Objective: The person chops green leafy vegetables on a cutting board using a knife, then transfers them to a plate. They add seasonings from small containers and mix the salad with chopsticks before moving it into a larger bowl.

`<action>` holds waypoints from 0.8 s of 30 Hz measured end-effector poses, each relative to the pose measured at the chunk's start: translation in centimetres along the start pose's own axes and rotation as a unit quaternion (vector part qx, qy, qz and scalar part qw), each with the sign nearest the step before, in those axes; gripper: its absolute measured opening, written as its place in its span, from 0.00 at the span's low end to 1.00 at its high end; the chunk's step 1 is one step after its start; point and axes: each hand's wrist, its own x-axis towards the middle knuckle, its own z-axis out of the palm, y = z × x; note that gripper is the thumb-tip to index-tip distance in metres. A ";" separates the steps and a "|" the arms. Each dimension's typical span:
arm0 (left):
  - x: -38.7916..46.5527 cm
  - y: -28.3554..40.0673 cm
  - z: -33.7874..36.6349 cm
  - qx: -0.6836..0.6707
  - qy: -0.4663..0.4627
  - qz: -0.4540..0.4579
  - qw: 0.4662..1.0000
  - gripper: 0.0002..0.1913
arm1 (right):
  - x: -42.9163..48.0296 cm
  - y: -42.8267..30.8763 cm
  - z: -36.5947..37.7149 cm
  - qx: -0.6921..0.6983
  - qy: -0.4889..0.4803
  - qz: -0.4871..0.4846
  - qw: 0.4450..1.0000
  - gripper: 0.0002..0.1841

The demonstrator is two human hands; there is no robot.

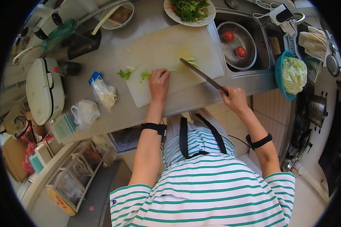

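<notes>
A pale cutting board (159, 51) lies on the steel counter before me. My left hand (159, 82) rests at its near part, fingers closed on a thin green celery-like stalk (174, 70), with leafy tops (145, 75) showing left of the fingers. My right hand (234, 98) grips the handle of a kitchen knife (201, 73), its blade slanting up and left over the board. Cut stalk pieces (191, 61) lie beside and partly behind the blade. Another leafy sprig (125, 74) lies at the board's left edge.
A plate of greens (189, 23) stands beyond the board. Right are a sink with a steel bowl (254, 61) of tomatoes and a blue bowl (279, 76) of cabbage. Left lie bagged enoki mushrooms (103, 90), a dark bottle (69, 69) and a white appliance (41, 90).
</notes>
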 end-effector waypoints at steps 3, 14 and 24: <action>-0.1 -0.4 0.0 -0.011 0.002 0.006 1.000 0.07 | 0.7 -2.2 1.2 -0.005 0.016 -0.042 0.999 0.10; -0.8 -1.4 0.3 -0.002 -0.015 0.000 1.000 0.07 | 4.2 -5.2 4.0 -0.034 -0.001 -0.102 0.994 0.07; 0.1 -0.9 -3.0 0.032 -0.004 0.009 0.999 0.06 | 0.6 -3.7 0.5 0.037 -0.029 0.075 0.996 0.12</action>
